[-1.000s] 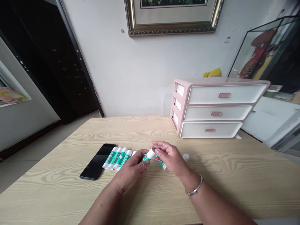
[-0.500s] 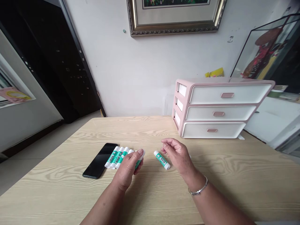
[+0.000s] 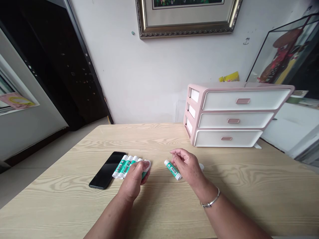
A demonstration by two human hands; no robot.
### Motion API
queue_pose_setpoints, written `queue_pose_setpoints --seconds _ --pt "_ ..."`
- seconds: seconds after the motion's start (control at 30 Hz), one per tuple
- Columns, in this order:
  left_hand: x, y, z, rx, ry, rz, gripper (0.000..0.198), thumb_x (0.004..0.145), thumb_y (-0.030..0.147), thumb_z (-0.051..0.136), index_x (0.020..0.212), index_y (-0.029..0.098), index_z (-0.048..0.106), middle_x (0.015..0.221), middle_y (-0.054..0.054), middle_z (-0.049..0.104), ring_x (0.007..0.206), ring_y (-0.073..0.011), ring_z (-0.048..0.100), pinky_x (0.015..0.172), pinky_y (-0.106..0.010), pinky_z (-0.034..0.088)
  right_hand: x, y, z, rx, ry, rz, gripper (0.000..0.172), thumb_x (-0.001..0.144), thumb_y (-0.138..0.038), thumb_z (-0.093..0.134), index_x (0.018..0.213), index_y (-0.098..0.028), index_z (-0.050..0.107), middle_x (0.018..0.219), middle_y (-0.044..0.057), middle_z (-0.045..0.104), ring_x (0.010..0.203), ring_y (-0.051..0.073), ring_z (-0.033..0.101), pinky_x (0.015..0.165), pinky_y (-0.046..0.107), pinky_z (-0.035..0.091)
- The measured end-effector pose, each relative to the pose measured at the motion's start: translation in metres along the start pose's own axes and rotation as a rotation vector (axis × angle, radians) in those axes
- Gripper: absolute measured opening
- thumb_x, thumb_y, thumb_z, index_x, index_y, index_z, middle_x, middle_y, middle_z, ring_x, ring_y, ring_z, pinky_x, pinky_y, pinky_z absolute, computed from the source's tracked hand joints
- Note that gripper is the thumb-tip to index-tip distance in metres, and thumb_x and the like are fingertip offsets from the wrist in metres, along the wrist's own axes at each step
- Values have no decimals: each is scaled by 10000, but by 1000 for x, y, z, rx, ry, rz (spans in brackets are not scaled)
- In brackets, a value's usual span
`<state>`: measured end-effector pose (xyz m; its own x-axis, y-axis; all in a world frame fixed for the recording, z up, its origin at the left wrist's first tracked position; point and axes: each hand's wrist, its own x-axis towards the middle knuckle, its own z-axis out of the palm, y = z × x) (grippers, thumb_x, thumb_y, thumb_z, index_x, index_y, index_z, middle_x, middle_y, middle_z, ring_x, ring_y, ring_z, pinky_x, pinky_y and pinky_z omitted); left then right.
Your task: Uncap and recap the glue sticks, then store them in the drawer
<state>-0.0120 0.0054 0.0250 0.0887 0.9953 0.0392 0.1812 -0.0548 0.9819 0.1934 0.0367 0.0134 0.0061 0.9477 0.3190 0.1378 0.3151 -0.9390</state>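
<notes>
My left hand [image 3: 133,182] is closed around a green-and-white glue stick [image 3: 147,166], thumb on its white end. Partly behind that hand, several like glue sticks [image 3: 124,167] lie side by side in a slanted row. Another single glue stick [image 3: 172,170] rests on the table between my hands, its label facing up. Just to its right hovers my right hand [image 3: 188,166], fingers loosely bent and nothing visible in them. A small white object [image 3: 201,167] shows behind the right hand, mostly hidden.
A black phone [image 3: 107,171] lies left of the row, close to it. At the back right of the wooden table [image 3: 159,212] stands a pink-and-white drawer unit [image 3: 233,120]. Behind the table is a white wall with a framed picture [image 3: 189,33].
My left hand has shifted slightly left and down with its glue stick, which has turned so its end shows more. The right hand has barely moved.
</notes>
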Motion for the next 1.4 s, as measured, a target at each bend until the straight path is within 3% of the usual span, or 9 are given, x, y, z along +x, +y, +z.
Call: queue_pose_setpoints --seconds 0.13,0.3,0.43,0.6,0.8,0.93,1.17,1.27,1.4 --pt "0 1 0 85 75 -21 468 908 522 396 552 219 421 510 27 397 510 -127 366 522 -282 283 1 0 -1 -41 7 10 222 863 -314 572 984 -184 705 763 37 713 660 177 674 602 283 539" --pt "2 -6 7 668 156 64 483 870 662 504 695 213 552 623 3 554 577 -159 478 563 -287 253 4 4 -6 -179 54 -27 230 869 -285 550 1002 -192 712 780 31 716 679 170 669 642 279 529" --pt "1 -10 13 1054 153 127 412 938 576 447 809 215 599 816 -70 682 709 -216 614 593 -300 276 3 3 -7 -261 53 -52 236 870 -256 532 998 -195 720 718 21 701 648 169 646 623 277 504" --pt "-2 -8 15 1248 141 123 293 957 418 461 936 195 650 925 -108 705 878 -256 662 670 -313 364 2 -2 -10 -378 10 -58 257 877 -229 511 1019 -207 724 829 43 751 722 180 674 670 286 492" --pt "-2 -8 15 1275 183 154 193 931 315 503 967 186 641 990 -109 667 953 -264 636 758 -333 415 3 -7 -10 -587 -73 0 223 857 -250 560 1010 -228 721 849 38 762 762 202 685 670 296 465" --pt "1 -11 13 1231 180 157 158 936 286 492 955 192 617 986 -98 653 939 -244 633 752 -319 410 -2 -4 -7 -728 -183 -63 209 884 -287 582 1056 -230 687 925 52 753 849 214 683 709 297 453" --pt "-1 -8 15 1019 165 240 177 941 295 483 914 208 634 919 -70 647 840 -220 617 681 -310 387 -10 -7 -3 -917 -329 -86 254 852 -123 569 1082 -192 652 1014 108 707 941 238 656 777 310 429" --pt "-4 -5 18 836 49 299 268 950 344 483 769 214 631 831 -62 639 749 -194 582 661 -296 380 -7 -2 1 -759 -277 -20 378 844 -127 578 1212 -204 605 1039 102 703 949 232 656 784 315 443" --pt "-6 2 19 540 -52 242 349 949 466 493 823 212 697 766 -53 668 702 -197 565 635 -292 368 -3 5 10 -209 -255 146 617 858 -244 612 1439 -249 403 928 20 676 713 154 623 616 270 474"
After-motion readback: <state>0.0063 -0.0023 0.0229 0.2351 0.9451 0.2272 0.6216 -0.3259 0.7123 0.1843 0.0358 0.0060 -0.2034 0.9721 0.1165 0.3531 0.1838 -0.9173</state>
